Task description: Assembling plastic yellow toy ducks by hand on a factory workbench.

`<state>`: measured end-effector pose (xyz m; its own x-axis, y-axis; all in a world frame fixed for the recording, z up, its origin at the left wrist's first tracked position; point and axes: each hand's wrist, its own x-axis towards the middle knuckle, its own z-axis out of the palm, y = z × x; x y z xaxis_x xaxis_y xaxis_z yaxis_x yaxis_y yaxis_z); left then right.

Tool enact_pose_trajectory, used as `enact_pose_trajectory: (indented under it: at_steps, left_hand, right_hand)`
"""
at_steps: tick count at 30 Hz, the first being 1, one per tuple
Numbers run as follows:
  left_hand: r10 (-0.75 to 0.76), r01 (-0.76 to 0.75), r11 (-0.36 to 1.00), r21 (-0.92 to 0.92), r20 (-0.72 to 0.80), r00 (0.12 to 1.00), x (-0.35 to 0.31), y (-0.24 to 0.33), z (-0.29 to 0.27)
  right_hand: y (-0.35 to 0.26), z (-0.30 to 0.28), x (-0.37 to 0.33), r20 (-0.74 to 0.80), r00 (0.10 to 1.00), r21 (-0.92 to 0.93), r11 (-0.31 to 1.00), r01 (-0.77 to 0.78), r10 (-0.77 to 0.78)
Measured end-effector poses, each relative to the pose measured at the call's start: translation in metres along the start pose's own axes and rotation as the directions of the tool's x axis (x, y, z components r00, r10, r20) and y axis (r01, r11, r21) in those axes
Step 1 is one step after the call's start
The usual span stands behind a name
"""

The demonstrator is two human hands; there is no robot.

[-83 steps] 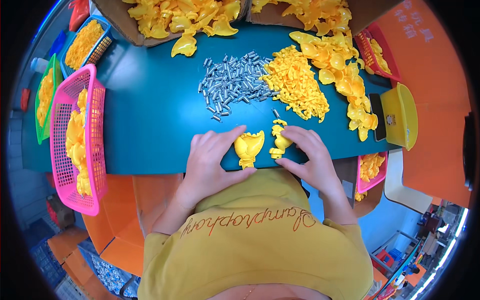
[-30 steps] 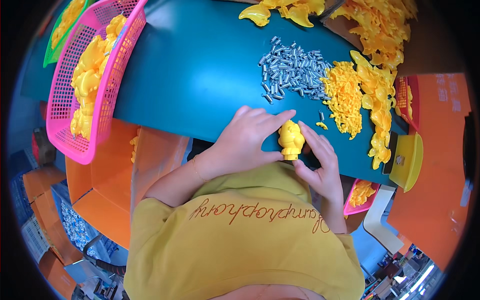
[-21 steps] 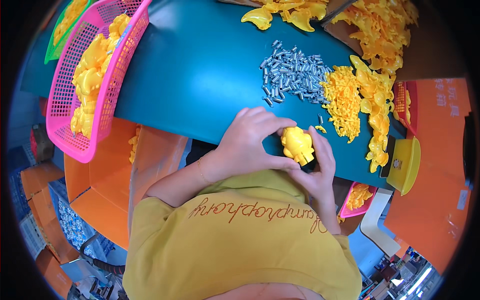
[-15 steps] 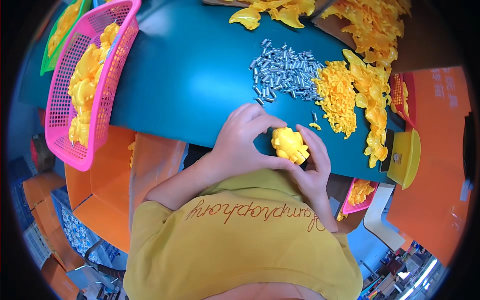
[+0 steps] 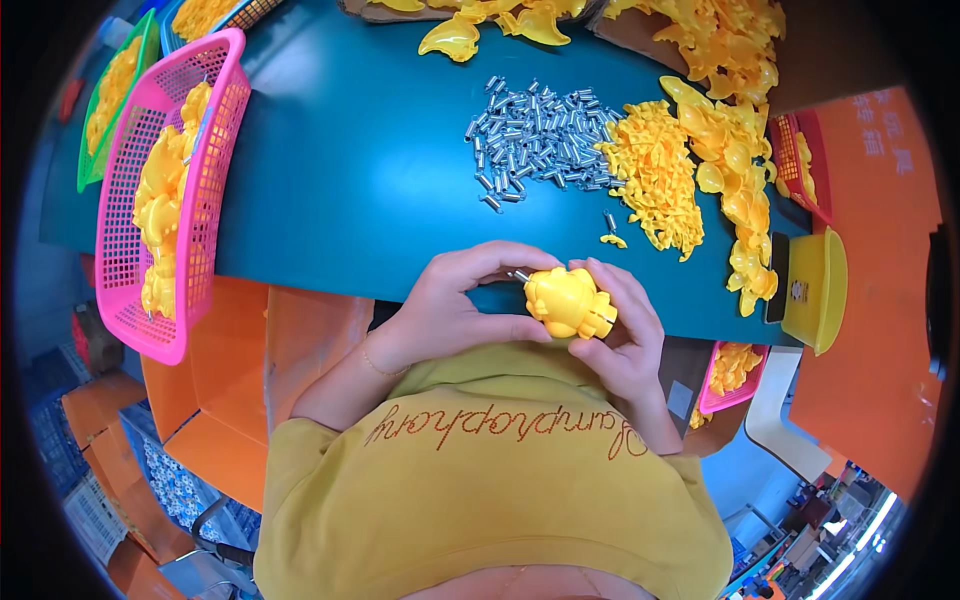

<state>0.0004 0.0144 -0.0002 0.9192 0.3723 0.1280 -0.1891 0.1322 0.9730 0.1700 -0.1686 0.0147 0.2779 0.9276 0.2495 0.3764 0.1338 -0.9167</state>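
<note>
Between my two hands, just past the table's near edge, is a yellow plastic toy figure with rounded bumps. A thin metal piece sticks out of its left end. My left hand closes on the figure's left side with thumb and fingertips. My right hand grips its right side, fingers curled over the far side and thumb in front. Farther off lie a heap of small silver metal springs or pins and a pile of little yellow plastic parts. One loose silver piece and a small curved yellow part lie nearer me.
Yellow shell pieces run down the table's right side. A yellow tub sits at the right edge, near a red basket. At left stands a pink basket of yellow figures, beside a green basket. Orange boxes are below.
The figure has turned in my hands, and the metal piece at its left end now shows. My left fingers have shifted on it. The whole view has moved slightly.
</note>
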Motion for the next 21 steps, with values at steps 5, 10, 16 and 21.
enact_pose_trajectory:
  at_steps: [5, 10, 16, 21]
  left_hand:
    - [0.027, -0.030, 0.988, 0.154, 0.022, 0.999, -0.002, -0.001, -0.005]
    - [0.165, -0.166, 0.985, 0.044, 0.032, 0.986, -0.002, -0.009, -0.006]
    - [0.294, -0.295, 0.954, 0.045, 0.030, 0.955, -0.001, -0.015, -0.004]
    - [0.334, -0.334, 0.941, 0.052, 0.018, 0.942, 0.000, -0.018, -0.003]
  right_hand:
    - [-0.008, 0.009, 0.000, -0.081, 0.996, 0.008, 1.000, 0.023, -0.022]
    - [-0.014, 0.009, 0.002, -0.078, 0.991, -0.072, 0.992, 0.101, -0.106]
    - [-0.013, 0.010, -0.002, -0.046, 0.990, -0.078, 0.989, 0.127, -0.130]
    - [-0.010, 0.012, 0.002, -0.097, 0.977, -0.067, 0.981, 0.183, -0.189]
